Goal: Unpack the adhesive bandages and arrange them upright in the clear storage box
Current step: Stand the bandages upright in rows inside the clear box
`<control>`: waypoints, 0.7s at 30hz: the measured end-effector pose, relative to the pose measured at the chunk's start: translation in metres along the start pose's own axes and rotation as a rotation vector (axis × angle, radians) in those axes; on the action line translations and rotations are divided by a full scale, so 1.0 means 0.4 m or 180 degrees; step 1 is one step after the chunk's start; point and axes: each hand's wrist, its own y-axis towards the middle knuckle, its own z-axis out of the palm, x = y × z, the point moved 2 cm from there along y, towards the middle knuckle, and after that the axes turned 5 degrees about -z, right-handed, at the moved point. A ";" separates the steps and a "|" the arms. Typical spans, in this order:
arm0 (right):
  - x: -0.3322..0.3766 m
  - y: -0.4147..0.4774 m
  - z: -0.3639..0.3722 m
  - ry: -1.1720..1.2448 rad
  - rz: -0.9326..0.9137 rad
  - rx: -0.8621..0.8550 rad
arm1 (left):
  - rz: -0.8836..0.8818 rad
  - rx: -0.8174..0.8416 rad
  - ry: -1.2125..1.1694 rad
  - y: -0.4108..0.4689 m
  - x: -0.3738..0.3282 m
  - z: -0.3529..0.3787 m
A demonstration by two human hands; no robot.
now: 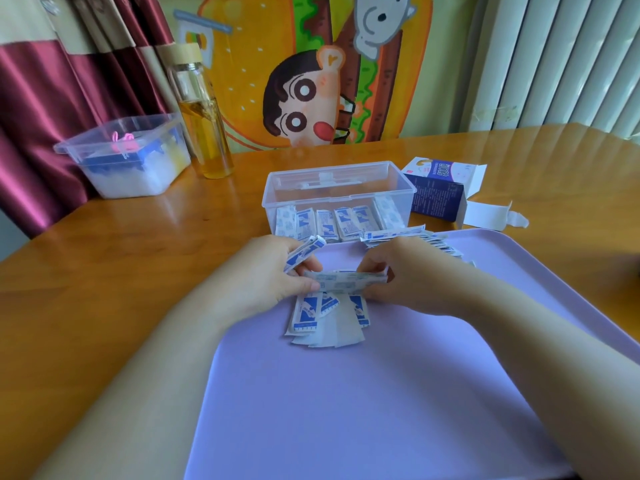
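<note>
Right, both hands are centre frame, over the far part of the purple tray (346,410). The left hand (270,271) pinches the left end of a strip of bandages (346,280) and the right hand (415,275) pinches the right end, both clamped on the paper. The left hand also grips a few spare wrappers (306,251), sticking up toward the box.

My read: the strip is held taut between the hands to separate or square it before loading.

The strip's long axis runs left-right across the frame, roughly level. Loose bandages (311,317) lie flat on the tray just below the hands, fanned, with long axes pointing at the bottom edge.

The clear storage box (408,192) sits just above the hands, beyond the tray's far edge. The row of packed bandages (332,221) inside stands against its near wall, long axes near vertical, with the end ones leaning. A heap of stock (394,234) lies behind the right hand, kept in easy reach. The open carton (438,194) is on its side, right of the box.
</note>
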 end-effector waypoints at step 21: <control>0.019 0.004 -0.053 0.3500 -0.0375 -0.1273 | 0.0187 0.0602 -0.2288 -0.018 -0.027 -0.018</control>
